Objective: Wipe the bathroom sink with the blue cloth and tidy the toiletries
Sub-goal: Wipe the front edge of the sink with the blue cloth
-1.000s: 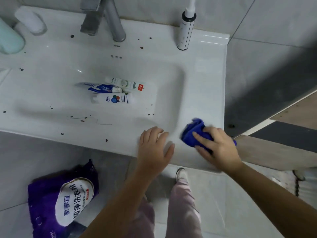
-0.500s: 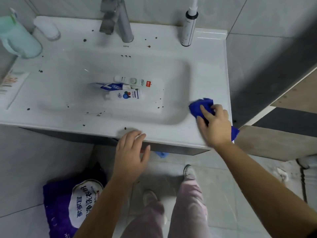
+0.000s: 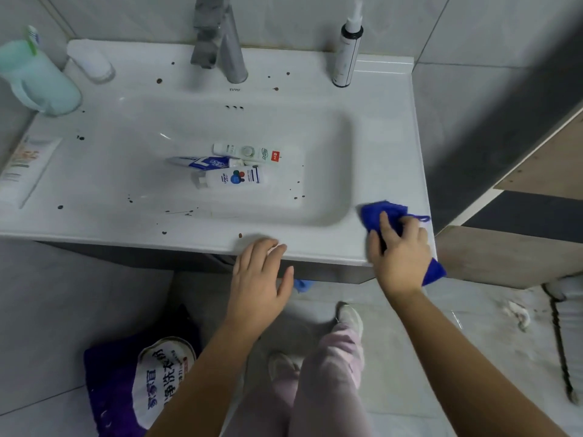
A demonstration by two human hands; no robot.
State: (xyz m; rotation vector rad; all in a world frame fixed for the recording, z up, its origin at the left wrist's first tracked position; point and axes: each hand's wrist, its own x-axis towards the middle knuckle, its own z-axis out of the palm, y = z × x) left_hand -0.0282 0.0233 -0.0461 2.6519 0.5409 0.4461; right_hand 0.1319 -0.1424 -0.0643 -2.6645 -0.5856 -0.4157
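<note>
The white sink (image 3: 385,146) is speckled with dark spots. My right hand (image 3: 399,247) holds the bunched blue cloth (image 3: 378,211) against the sink's front right rim. My left hand (image 3: 260,275) is open, its fingertips at the front edge of the sink. Three toothpaste tubes lie in the basin: a white one (image 3: 246,151), a blue-and-white one (image 3: 205,161) and a white one with coloured dots (image 3: 233,178).
A grey tap (image 3: 227,42) and a slim pump bottle (image 3: 347,55) stand at the back. A mint cup (image 3: 41,80), a white container (image 3: 90,63) and a flat tube (image 3: 25,168) sit at the left. A purple detergent bag (image 3: 142,376) lies on the floor.
My right hand has slid the cloth from the front rim toward the right side of the sink. My left hand has drawn back from the rim top to its front edge.
</note>
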